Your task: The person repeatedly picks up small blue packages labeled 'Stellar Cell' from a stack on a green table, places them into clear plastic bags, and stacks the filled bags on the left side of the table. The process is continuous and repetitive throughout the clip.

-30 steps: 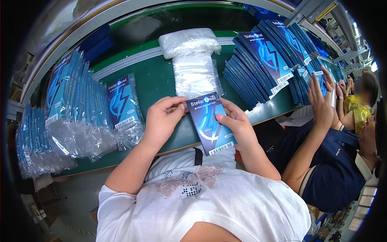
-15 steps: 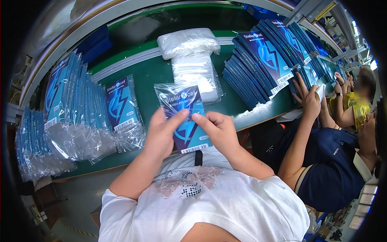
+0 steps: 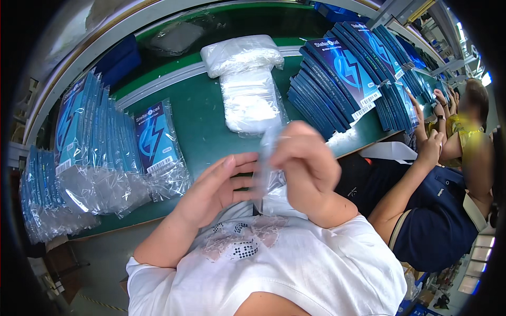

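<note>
Edge-on and blurred, a flat blue box in a clear plastic bag (image 3: 262, 171) stands upright between my hands, in front of my chest. My right hand (image 3: 310, 158), smeared by motion, is closed on its upper right side. Spread fingers of my left hand (image 3: 216, 184) lie against or just beside its left side; whether they touch it I cannot tell. Beyond my hands lies a stack of clear plastic bags (image 3: 250, 102), with a thick wrapped bundle of clear film (image 3: 241, 55) across its far end.
Bagged blue boxes (image 3: 95, 126) stand in rows at the left, one single bagged box (image 3: 154, 134) leaning beside them. Rows of blue boxes without bags (image 3: 337, 73) fill the right of the green table (image 3: 203, 118). A co-worker's arm (image 3: 406, 174) reaches in at the right.
The bagged box has turned from face-on to edge-on. My right hand has moved up and over its side; my left fingers have opened out from their grip on it.
</note>
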`<state>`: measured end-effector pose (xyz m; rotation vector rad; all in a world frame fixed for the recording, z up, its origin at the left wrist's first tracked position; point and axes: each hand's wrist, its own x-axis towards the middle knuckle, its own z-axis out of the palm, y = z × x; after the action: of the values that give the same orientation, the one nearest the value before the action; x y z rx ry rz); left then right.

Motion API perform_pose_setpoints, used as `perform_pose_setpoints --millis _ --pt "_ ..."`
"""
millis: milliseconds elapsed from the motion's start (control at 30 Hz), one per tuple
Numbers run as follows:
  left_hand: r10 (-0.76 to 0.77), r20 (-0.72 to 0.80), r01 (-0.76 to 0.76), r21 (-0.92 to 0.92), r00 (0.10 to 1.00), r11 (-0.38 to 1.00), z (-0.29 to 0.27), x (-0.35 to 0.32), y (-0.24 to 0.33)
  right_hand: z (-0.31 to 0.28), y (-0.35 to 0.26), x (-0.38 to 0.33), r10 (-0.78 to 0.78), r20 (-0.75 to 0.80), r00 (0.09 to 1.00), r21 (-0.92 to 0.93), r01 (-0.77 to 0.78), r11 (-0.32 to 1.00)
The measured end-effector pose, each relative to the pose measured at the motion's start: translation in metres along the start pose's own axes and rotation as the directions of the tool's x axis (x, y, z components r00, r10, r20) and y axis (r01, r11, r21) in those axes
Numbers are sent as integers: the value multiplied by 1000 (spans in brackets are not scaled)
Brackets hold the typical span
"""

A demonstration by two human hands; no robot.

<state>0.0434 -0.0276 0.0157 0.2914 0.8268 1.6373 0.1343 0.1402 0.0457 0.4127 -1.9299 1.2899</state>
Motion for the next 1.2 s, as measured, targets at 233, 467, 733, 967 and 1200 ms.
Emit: perform_pose_setpoints --millis 233,467,733,967,1200 --pt "239 -324 -215 108 915 971 -7 -13 7 47 4 -1 -73 394 916 208 -11 978" --pt "812 24 107 989 583 -106 -34 -28 32 37 18 -8 189 439 879 192 -297 935" --pt "704 -108 489 792 702 -366 -39 -36 14 80 59 -18 411 386 826 -3 -445 896" --pt "541 -19 240 909 841 -342 -6 -65 40 108 73 -11 304 550 778 102 -424 900" --pt "912 245 -151 940 -328 -306 30 -143 131 116 39 47 329 243 913 246 -386 889"
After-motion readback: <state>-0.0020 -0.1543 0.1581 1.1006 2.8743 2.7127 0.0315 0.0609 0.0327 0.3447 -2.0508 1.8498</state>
